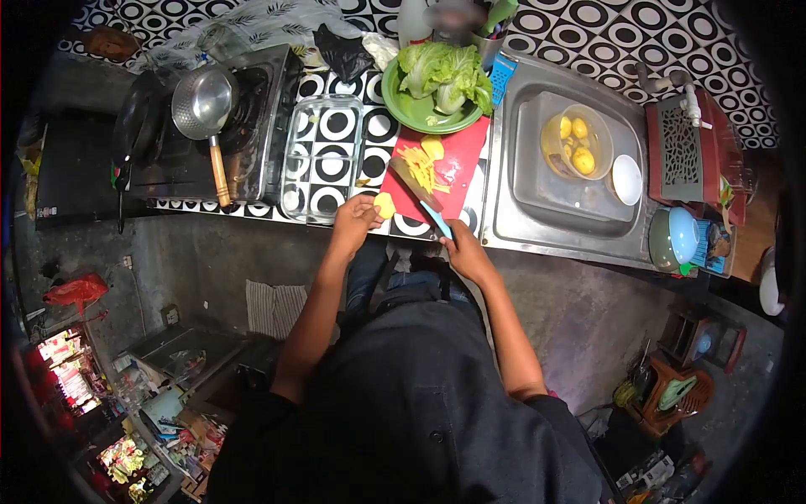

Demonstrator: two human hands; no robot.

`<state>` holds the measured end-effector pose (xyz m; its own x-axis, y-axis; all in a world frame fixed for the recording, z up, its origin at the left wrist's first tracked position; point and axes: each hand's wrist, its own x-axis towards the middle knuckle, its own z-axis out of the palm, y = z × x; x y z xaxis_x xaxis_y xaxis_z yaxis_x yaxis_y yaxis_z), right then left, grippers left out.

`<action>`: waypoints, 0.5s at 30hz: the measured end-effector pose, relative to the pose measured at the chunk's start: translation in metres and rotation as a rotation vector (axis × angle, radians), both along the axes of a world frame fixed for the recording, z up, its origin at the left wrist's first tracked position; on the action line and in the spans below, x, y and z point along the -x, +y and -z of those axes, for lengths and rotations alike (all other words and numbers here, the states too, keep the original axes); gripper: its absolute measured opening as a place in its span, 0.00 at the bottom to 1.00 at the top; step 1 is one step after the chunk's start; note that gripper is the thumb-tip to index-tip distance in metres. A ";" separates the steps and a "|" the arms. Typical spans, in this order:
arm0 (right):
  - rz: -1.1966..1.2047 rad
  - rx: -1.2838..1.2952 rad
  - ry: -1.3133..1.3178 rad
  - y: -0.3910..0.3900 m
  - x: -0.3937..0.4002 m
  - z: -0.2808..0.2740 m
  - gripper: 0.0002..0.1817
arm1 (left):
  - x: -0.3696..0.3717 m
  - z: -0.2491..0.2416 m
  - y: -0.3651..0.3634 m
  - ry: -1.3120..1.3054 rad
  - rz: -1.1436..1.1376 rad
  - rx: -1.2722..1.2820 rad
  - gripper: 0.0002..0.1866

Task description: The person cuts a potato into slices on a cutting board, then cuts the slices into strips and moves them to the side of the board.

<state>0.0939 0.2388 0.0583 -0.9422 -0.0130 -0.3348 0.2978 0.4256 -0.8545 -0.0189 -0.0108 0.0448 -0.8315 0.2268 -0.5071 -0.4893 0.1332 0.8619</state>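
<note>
My left hand is closed on a yellow potato slice at the lower left edge of the red cutting board. In my right hand is the light blue handle of a knife, its blade pointing up and left over the board. Yellow cut strips lie in a pile beside the blade, with a larger yellow piece just above them. A green bowl with leafy lettuce stands at the board's top edge.
Left of the board is a clear glass tray, then a stove with a long-handled metal pan. The steel sink on the right holds a bowl of whole yellow potatoes and a small white bowl.
</note>
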 end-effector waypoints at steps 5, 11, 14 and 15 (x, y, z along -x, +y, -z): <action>0.028 0.073 0.055 0.013 -0.006 0.021 0.18 | 0.009 0.022 0.018 -0.051 0.001 -0.015 0.11; 0.166 0.537 -0.200 0.015 -0.003 0.028 0.18 | 0.013 0.049 0.022 0.082 -0.012 0.136 0.12; 0.150 0.489 -0.203 0.010 -0.003 0.016 0.19 | 0.011 0.060 0.025 0.265 0.016 0.310 0.16; 0.127 0.424 -0.204 0.009 -0.003 0.012 0.19 | 0.011 0.058 0.026 0.322 0.029 0.363 0.16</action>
<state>0.0972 0.2477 0.0467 -0.8610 -0.0776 -0.5026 0.5040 0.0017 -0.8637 -0.0297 0.0156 -0.0132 -0.9550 0.1081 -0.2761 -0.1974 0.4629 0.8641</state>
